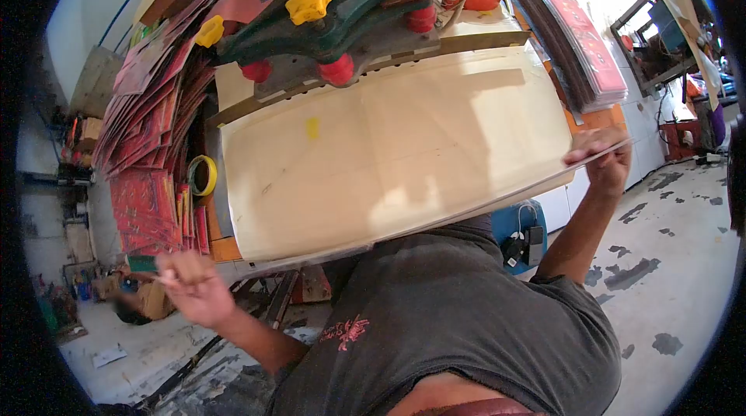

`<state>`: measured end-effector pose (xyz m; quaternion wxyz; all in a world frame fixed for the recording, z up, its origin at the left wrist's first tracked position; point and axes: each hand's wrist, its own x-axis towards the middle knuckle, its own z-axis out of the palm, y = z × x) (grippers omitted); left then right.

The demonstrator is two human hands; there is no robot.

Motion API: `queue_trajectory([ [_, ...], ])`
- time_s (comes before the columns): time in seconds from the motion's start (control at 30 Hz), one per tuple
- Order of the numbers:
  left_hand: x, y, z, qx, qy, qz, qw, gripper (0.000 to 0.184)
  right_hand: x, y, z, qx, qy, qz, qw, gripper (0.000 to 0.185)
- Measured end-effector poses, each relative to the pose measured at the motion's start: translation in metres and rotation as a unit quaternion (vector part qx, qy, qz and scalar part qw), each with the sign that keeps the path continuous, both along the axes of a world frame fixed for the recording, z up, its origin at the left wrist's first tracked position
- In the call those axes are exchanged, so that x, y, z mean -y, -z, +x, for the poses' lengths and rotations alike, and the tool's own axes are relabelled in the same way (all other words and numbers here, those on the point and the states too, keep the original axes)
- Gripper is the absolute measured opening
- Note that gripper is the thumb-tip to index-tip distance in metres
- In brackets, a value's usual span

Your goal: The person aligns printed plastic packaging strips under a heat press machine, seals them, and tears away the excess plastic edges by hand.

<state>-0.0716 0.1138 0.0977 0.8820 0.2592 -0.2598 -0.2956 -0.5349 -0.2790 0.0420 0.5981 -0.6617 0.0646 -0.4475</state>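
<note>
My right hand (pixel 601 155) is closed on the right end of a thin sheet (pixel 497 204), seen nearly edge-on along the front of the work surface. At the far left, my left hand (pixel 194 285) is raised with its fingers curled together. It is slightly blurred, and what its fingertips pinch cannot be made out. The sheet's edge runs from my right hand toward it. Between my hands and a dark green press (pixel 342 15) lies a broad cream board (pixel 365 155) with a small yellow patch. The press has yellow knobs and red feet.
Stacks of red printed sheets (pixel 151 120) rise at the left, beside a yellow tape roll (pixel 203 175). Pink printed sheets in clear wrap (pixel 579 35) lie at the right. A metal bar (pixel 373 66) crosses the board's back edge. A blue stool (pixel 509 221) holding a charger stands below.
</note>
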Motion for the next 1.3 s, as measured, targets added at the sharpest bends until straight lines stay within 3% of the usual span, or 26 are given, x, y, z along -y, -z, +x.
queue_trajectory([
  [0.13, -0.083, -0.015, 0.083, 0.052, -0.123, 0.030, 0.991, 0.022, 0.027, 0.015, -0.070, 0.092, 0.081, 0.052, 0.991, 0.021],
  [0.2, -0.138, -0.006, 0.139, 0.076, -0.243, 0.029, 0.966, 0.027, 0.037, 0.012, -0.099, 0.110, 0.085, 0.055, 0.989, 0.020],
  [0.27, -0.220, 0.015, 0.209, 0.049, -0.237, -0.006, 0.970, 0.033, 0.047, 0.010, -0.129, 0.112, 0.148, 0.045, 0.982, 0.024],
  [0.4, -0.353, 0.054, 0.324, 0.008, -0.274, 0.000, 0.962, 0.041, 0.063, 0.011, -0.180, 0.083, 0.120, 0.028, 0.989, 0.027],
  [0.47, -0.361, 0.052, 0.341, 0.035, -0.363, 0.045, 0.930, 0.043, 0.058, 0.002, -0.175, 0.070, 0.125, 0.006, 0.990, 0.028],
  [0.5, -0.364, 0.052, 0.349, 0.063, -0.449, 0.087, 0.887, 0.044, 0.056, -0.003, -0.173, 0.058, 0.127, -0.017, 0.990, 0.029],
  [0.63, -0.380, 0.059, 0.374, 0.034, -0.519, 0.136, 0.843, 0.041, 0.071, -0.005, -0.187, 0.056, 0.139, 0.001, 0.989, 0.032],
  [0.7, -0.384, 0.061, 0.376, 0.017, -0.540, 0.157, 0.827, 0.039, 0.069, -0.013, -0.183, 0.069, 0.149, 0.001, 0.986, 0.030],
  [0.77, -0.390, 0.066, 0.372, 0.004, -0.553, 0.173, 0.815, 0.037, 0.066, -0.024, -0.179, 0.168, 0.187, 0.053, 0.966, 0.025],
  [0.83, -0.398, 0.068, 0.366, -0.002, -0.551, 0.180, 0.815, 0.036, 0.079, -0.011, -0.227, 0.183, 0.211, 0.109, 0.954, 0.022],
  [0.9, -0.406, 0.071, 0.357, 0.006, -0.527, 0.179, 0.831, 0.035, 0.076, -0.005, -0.238, 0.136, 0.142, 0.062, 0.978, 0.019],
  [1.0, -0.417, 0.078, 0.341, 0.057, -0.413, 0.182, 0.890, 0.033, 0.063, 0.009, -0.221, 0.167, 0.164, 0.121, 0.965, 0.019],
  [1.03, -0.389, 0.076, 0.325, 0.061, -0.517, 0.222, 0.824, 0.031, 0.063, 0.017, -0.216, 0.173, 0.173, 0.115, 0.963, 0.019],
  [1.1, -0.311, 0.064, 0.277, 0.023, -0.694, 0.331, 0.638, 0.030, 0.062, 0.022, -0.201, 0.185, 0.171, 0.142, 0.957, 0.020],
  [1.23, -0.231, 0.045, 0.213, 0.091, -0.697, 0.389, 0.595, 0.036, 0.069, 0.029, -0.178, 0.199, 0.173, 0.210, 0.942, 0.017],
  [1.3, -0.211, 0.041, 0.202, 0.220, -0.727, 0.404, 0.510, 0.042, 0.067, 0.026, -0.147, 0.146, 0.161, 0.156, 0.964, 0.024],
])
